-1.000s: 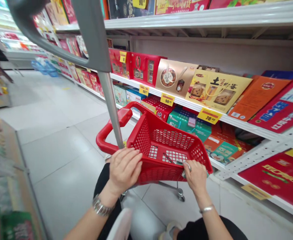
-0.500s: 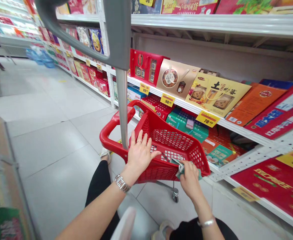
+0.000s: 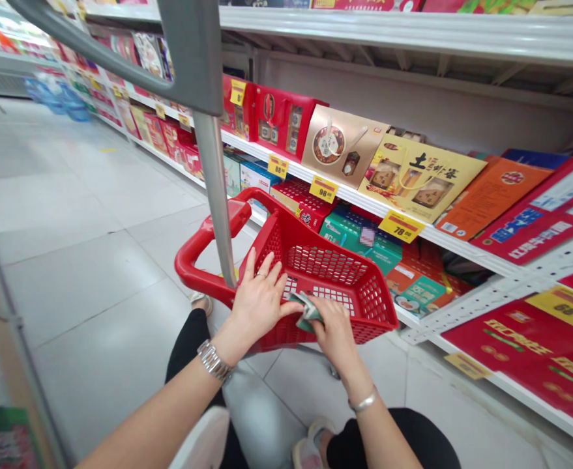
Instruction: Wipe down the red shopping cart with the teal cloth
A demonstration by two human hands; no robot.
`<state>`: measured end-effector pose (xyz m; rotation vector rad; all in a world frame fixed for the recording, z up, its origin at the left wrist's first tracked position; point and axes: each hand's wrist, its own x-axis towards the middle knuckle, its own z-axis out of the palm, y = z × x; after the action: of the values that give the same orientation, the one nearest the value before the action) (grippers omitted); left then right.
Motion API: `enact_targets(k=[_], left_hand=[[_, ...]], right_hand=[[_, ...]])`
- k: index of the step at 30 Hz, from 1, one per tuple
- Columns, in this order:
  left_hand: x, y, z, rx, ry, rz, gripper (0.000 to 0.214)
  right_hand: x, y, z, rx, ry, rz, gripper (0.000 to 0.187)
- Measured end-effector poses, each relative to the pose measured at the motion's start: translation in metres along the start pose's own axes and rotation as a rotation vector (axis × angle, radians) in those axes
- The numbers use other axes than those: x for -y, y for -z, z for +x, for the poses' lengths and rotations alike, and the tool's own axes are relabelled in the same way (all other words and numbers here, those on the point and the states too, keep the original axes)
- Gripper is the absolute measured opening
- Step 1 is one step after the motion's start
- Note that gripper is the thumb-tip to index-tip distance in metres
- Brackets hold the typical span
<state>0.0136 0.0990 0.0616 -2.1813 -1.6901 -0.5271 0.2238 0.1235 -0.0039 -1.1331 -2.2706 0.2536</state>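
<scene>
Cloth is at near rim of red cart, gripped by curled fingers of right hand; probably light, soft, best held bunched. Left hand alongside, fingers spread.

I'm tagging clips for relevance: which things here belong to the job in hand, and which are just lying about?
Part of the job:
right hand, holding a pale green cloth
left hand, spread at the near side of the red cart

Just lying about:
boxed goods on the shelves
blue items on the floor, too blurred to identify
</scene>
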Motion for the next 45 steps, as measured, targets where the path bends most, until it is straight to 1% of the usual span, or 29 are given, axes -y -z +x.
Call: enact_targets(k=[4,7,9,11,12,14,16,20,22,24,26,28,31,33,36,39,41,43,45], left_hand=[[-0.002,0.001,-0.002,0.057,-0.015,0.013,0.063],[-0.007,0.000,-0.002,0.084,-0.002,0.016,0.062],[-0.010,-0.002,-0.002,0.085,0.020,0.002,0.060],[-0.011,-0.003,-0.004,0.078,0.044,-0.016,0.061],[-0.012,-0.004,-0.004,0.072,0.054,-0.023,0.062],[-0.011,-0.004,-0.006,0.049,0.064,-0.037,0.066],[-0.010,-0.003,-0.008,0.016,0.064,-0.058,0.070],[-0.007,0.002,-0.013,-0.071,0.028,-0.124,0.073],[-0.003,0.003,-0.016,-0.115,0.002,-0.157,0.076],[0.003,0.004,-0.020,-0.147,-0.013,-0.175,0.079],[0.010,0.004,-0.023,-0.156,-0.010,-0.170,0.079],[0.018,0.005,-0.026,-0.137,-0.002,-0.151,0.077],[0.027,0.008,-0.027,-0.091,0.022,-0.117,0.075],[0.031,0.010,-0.026,-0.068,0.046,-0.097,0.075],[0.036,0.012,-0.023,-0.048,0.080,-0.083,0.071],[0.042,0.010,-0.019,-0.047,0.110,-0.071,0.068],[0.047,0.008,-0.015,-0.047,0.126,-0.056,0.067],[0.053,0.005,-0.011,-0.041,0.144,-0.037,0.067],[0.059,0.000,-0.007,-0.024,0.163,-0.014,0.068]], right_hand=[[-0.067,0.022,-0.037,-0.088,-0.164,-0.163,0.046],[-0.115,0.041,-0.051,-0.125,-0.244,-0.168,0.044],[-0.132,0.050,-0.053,-0.112,-0.249,-0.128,0.042],[-0.131,0.053,-0.048,-0.088,-0.230,-0.099,0.040],[-0.124,0.052,-0.045,-0.080,-0.216,-0.091,0.039],[-0.097,0.044,-0.034,-0.070,-0.174,-0.076,0.038],[-0.058,0.029,-0.020,-0.044,-0.105,-0.031,0.038],[0.028,-0.006,0.018,0.066,0.074,0.116,0.034],[0.060,-0.019,0.034,0.087,0.089,0.111,0.028],[0.080,-0.024,0.045,0.120,0.095,0.073,0.026],[0.085,-0.024,0.049,0.169,0.120,0.016,0.024],[0.077,-0.018,0.049,0.210,0.145,-0.039,0.021],[0.049,-0.007,0.041,0.226,0.115,-0.095,0.024],[0.022,0.002,0.031,0.214,0.060,-0.138,0.022],[-0.024,0.019,0.011,0.184,-0.025,-0.209,0.017],[-0.070,0.037,-0.012,0.145,-0.101,-0.237,0.020],[-0.094,0.047,-0.026,0.105,-0.129,-0.230,0.022],[-0.107,0.051,-0.037,0.065,-0.133,-0.212,0.021],[-0.110,0.048,-0.043,0.032,-0.126,-0.199,0.021]])
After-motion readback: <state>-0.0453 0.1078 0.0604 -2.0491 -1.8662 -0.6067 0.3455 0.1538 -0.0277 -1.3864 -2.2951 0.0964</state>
